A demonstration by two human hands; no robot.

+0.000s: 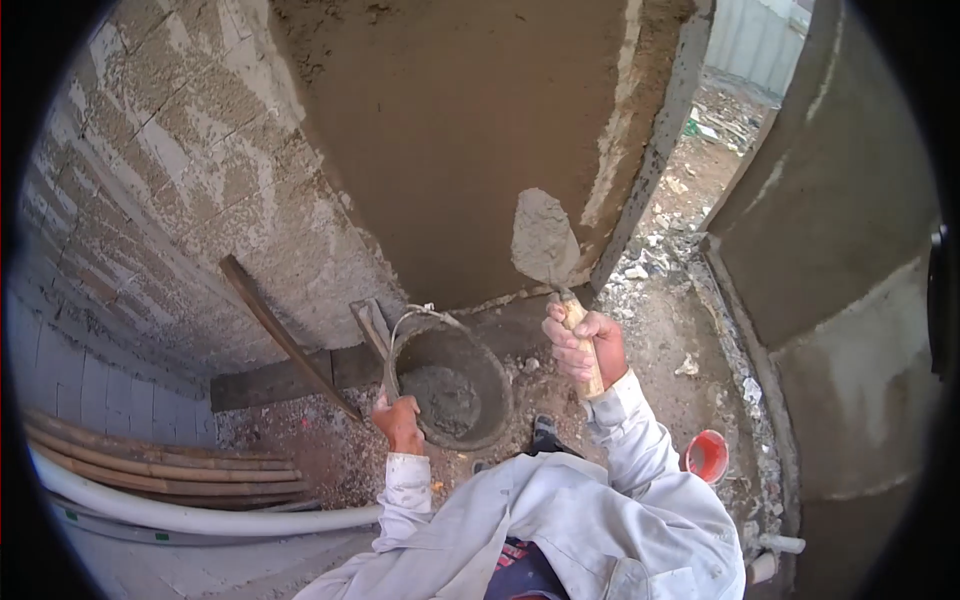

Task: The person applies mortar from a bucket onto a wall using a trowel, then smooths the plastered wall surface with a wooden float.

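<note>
My right hand (585, 345) is wrapped round the pale wooden handle of a trowel (573, 312). Its blade points up toward the wall, with grey mortar (543, 235) spread over it. From this view I cannot tell whether the blade touches the wall. My left hand (400, 425) is closed on the near-left rim of a dark bucket (492, 385). Wet mortar (440, 400) lies in the bottom of the bucket, which has a thin pale handle at its far side. Ahead stands a wall section (450, 130) coated in smooth brown plaster.
Rough block wall (180, 150) rises at the left, with a wooden plank (285, 335) leaning there. Bamboo poles (170, 465) and a white pipe (220, 520) lie lower left. A red bucket (707, 457) sits right of me. Rubble (650, 240) covers the gap before the right-hand wall (840, 220).
</note>
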